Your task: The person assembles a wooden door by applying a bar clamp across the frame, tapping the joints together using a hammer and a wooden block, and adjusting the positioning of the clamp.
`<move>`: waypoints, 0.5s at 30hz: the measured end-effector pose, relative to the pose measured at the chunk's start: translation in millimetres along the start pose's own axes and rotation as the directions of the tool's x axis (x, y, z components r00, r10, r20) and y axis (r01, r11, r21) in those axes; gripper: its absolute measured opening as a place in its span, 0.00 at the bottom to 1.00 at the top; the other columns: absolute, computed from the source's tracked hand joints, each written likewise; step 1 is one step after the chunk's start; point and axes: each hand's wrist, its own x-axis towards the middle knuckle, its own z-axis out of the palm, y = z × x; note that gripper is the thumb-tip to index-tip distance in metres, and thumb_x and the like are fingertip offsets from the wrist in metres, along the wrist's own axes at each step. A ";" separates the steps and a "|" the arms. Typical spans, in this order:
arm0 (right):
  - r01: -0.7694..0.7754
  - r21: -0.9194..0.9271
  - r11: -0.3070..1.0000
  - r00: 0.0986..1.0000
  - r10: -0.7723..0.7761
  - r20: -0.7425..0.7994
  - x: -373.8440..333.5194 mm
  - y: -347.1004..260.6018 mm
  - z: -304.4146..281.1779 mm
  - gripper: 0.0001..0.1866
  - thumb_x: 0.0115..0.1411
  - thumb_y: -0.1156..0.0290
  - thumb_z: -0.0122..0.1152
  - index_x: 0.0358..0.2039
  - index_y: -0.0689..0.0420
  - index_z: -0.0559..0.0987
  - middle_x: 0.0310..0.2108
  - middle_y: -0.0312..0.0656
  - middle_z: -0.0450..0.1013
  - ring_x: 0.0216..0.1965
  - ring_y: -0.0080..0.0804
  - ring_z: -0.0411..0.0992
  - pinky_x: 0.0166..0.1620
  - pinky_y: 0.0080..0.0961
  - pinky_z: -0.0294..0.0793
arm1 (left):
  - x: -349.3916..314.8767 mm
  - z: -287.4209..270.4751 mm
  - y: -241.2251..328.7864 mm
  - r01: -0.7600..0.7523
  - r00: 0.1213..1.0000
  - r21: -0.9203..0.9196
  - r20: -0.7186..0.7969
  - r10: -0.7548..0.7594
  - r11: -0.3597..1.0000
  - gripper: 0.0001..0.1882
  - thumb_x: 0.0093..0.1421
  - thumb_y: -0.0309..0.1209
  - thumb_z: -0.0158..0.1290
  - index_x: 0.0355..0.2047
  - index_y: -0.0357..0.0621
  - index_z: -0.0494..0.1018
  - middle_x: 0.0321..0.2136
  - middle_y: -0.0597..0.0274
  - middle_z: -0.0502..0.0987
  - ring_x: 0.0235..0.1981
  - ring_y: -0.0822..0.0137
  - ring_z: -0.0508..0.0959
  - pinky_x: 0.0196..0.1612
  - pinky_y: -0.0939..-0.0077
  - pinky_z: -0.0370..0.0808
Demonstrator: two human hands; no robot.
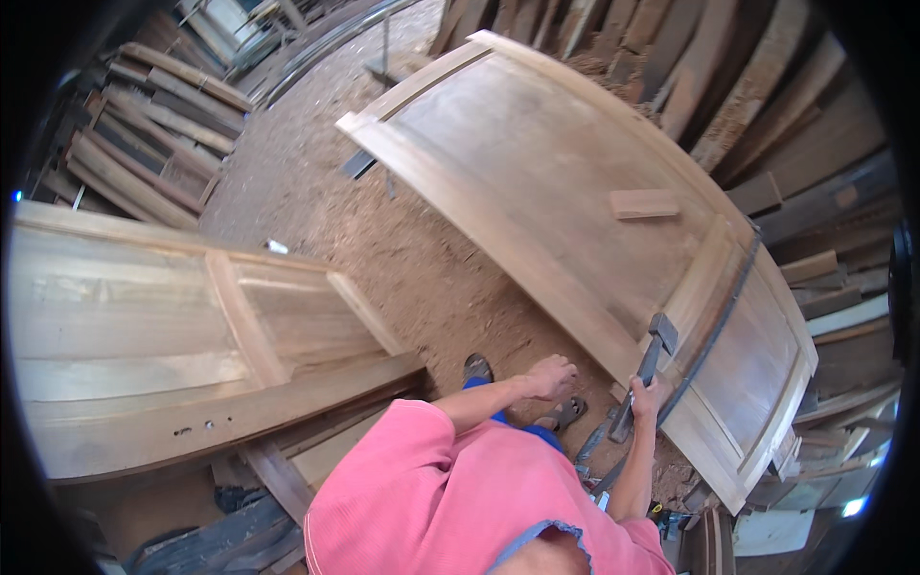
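Observation:
My right hand (650, 393) is closed around the handle of a hammer (662, 333), with its dark head raised over the near edge of a wooden panelled door (537, 144). To the left, my left hand (551, 378) hangs in the air short of the door's edge. Its fingers are loosely bent, and nothing shows in them. A long dark metal bar (721, 331) runs across the door near its right-hand crosspiece. On the door's large panel lies a small wood block (644, 203).
Another panelled door (125, 316) rests at my left, with a thick slotted plank (220, 422) along its near side. Stacked boards (158, 134) stand at the far left; more timber (757, 86) leans along the right. Sandy ground (412, 259) lies between the doors, around my sandalled feet.

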 end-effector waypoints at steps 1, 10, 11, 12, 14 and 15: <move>-0.002 -0.028 1.000 1.000 0.003 0.021 8.5 -4.3 22.2 0.15 0.50 0.63 0.67 0.28 0.63 0.78 0.18 0.37 0.72 0.20 0.27 0.69 0.26 0.32 0.69 | -27.3 -6.3 -23.6 0.120 0.992 -0.064 -0.016 -0.122 0.991 0.17 0.56 0.34 0.54 0.47 0.49 0.77 0.43 0.49 0.78 0.50 0.47 0.76 0.51 0.55 0.75; -0.043 -0.227 0.973 0.999 0.043 -0.002 35.9 -18.2 134.7 0.24 0.52 0.59 0.66 0.40 0.68 0.78 0.29 0.48 0.79 0.29 0.42 0.78 0.35 0.40 0.75 | -257.8 -98.0 -180.3 0.750 0.661 -0.061 0.112 -0.742 0.659 0.14 0.60 0.40 0.58 0.44 0.56 0.82 0.42 0.51 0.83 0.47 0.47 0.81 0.50 0.55 0.78; -0.046 -0.334 0.942 0.999 0.052 0.010 35.8 -18.0 139.9 0.26 0.52 0.57 0.65 0.40 0.70 0.79 0.31 0.53 0.79 0.33 0.47 0.79 0.38 0.42 0.76 | -275.5 -102.0 -191.5 0.794 0.607 -0.074 0.124 -0.785 0.603 0.14 0.61 0.42 0.56 0.45 0.56 0.82 0.43 0.50 0.83 0.47 0.47 0.81 0.50 0.54 0.77; -0.058 -0.438 0.897 0.998 0.062 -0.005 42.4 -19.5 131.7 0.27 0.53 0.56 0.65 0.41 0.71 0.79 0.33 0.58 0.80 0.37 0.52 0.80 0.41 0.44 0.77 | -281.2 -107.3 -193.9 0.791 0.611 -0.077 0.072 -0.788 0.607 0.15 0.62 0.44 0.55 0.44 0.54 0.82 0.42 0.49 0.83 0.46 0.46 0.82 0.50 0.54 0.77; -0.049 -0.517 0.855 0.993 0.099 0.069 25.0 -58.0 135.7 0.28 0.54 0.53 0.65 0.39 0.71 0.80 0.35 0.60 0.80 0.40 0.55 0.80 0.43 0.46 0.76 | -307.6 -107.3 -199.0 0.831 0.549 -0.100 -0.017 -0.836 0.548 0.17 0.64 0.45 0.52 0.42 0.50 0.82 0.40 0.47 0.83 0.45 0.44 0.81 0.49 0.52 0.77; -0.022 -0.585 0.811 0.978 0.140 0.157 16.1 -81.0 137.5 0.30 0.55 0.50 0.66 0.38 0.71 0.81 0.36 0.63 0.79 0.42 0.58 0.79 0.46 0.48 0.76 | -316.5 -104.8 -204.3 0.856 0.499 -0.121 -0.055 -0.865 0.502 0.18 0.65 0.45 0.51 0.42 0.47 0.82 0.39 0.45 0.82 0.45 0.43 0.81 0.49 0.51 0.76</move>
